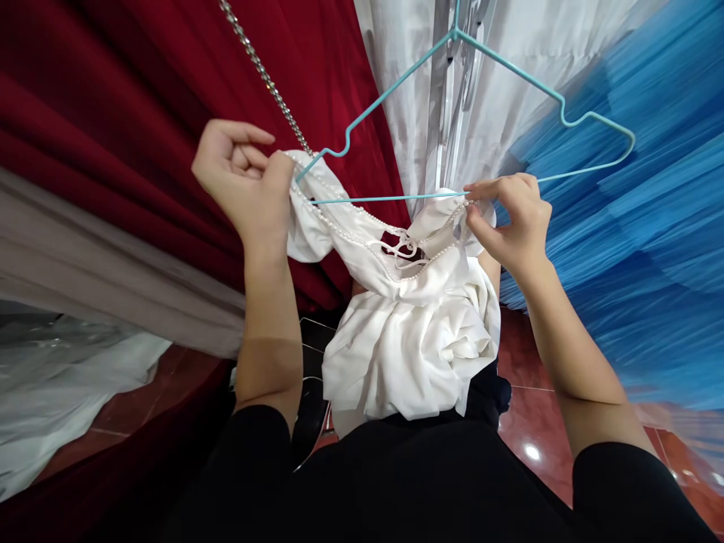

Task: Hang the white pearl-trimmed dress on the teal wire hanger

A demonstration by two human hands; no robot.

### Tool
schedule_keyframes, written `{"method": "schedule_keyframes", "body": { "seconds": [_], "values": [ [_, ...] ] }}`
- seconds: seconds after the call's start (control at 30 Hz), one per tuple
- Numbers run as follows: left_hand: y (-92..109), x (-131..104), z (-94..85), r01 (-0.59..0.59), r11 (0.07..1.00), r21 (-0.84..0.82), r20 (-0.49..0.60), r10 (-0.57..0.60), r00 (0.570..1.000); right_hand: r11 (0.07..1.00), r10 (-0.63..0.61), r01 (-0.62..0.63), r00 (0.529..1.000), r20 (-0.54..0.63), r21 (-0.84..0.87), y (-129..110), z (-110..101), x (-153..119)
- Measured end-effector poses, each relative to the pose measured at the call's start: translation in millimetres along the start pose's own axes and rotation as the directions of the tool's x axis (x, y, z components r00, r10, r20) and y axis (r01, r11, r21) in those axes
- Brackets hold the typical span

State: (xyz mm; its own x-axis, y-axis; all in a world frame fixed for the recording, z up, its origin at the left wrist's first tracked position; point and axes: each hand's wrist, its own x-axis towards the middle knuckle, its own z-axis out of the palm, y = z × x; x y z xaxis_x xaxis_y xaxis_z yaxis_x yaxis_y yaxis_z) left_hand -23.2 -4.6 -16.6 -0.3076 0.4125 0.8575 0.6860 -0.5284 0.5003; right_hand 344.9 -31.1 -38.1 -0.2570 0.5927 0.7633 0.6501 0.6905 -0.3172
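Note:
A white dress (412, 332) with beaded edging and a laced opening hangs gathered in front of my body. Its left shoulder part goes over the left end of a light blue hanger (396, 87). My left hand (246, 177) pinches the fabric edge there. On the other side, my right hand (512, 215) grips the beaded edge of the dress with thumb and fingers, close under the hanger's bottom bar. The hanger's right end sticks out bare beyond my right hand.
Red cloth (170, 98) with a beaded strand (265, 75) hangs at the left. Blue tulle (639, 249) fills the right. White garments and a metal stand (452, 113) are behind the hanger; red tiled floor (532, 407) lies below.

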Motion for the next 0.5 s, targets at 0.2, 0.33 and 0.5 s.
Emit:
{"method": "schedule_keyframes", "body": {
  "seconds": [0.2, 0.33, 0.5],
  "values": [
    [18, 22, 43.2, -0.294, 0.933, -0.205, 0.019, 0.305, 0.952, 1.000, -0.027, 0.027, 1.000, -0.013, 0.013, 3, 5, -1],
    [49, 11, 51.9, -0.362, 0.862, -0.355, 0.007, 0.390, 0.921, 0.995, -0.092, 0.093, 0.993, -0.071, 0.019, 7, 9, -3],
    [97, -43, 56.3, -0.245, 0.919, -0.310, 0.352, 0.350, 0.868, 0.993, -0.120, 0.120, 0.989, -0.086, -0.007, 8, 11, -2]
  ]
}}
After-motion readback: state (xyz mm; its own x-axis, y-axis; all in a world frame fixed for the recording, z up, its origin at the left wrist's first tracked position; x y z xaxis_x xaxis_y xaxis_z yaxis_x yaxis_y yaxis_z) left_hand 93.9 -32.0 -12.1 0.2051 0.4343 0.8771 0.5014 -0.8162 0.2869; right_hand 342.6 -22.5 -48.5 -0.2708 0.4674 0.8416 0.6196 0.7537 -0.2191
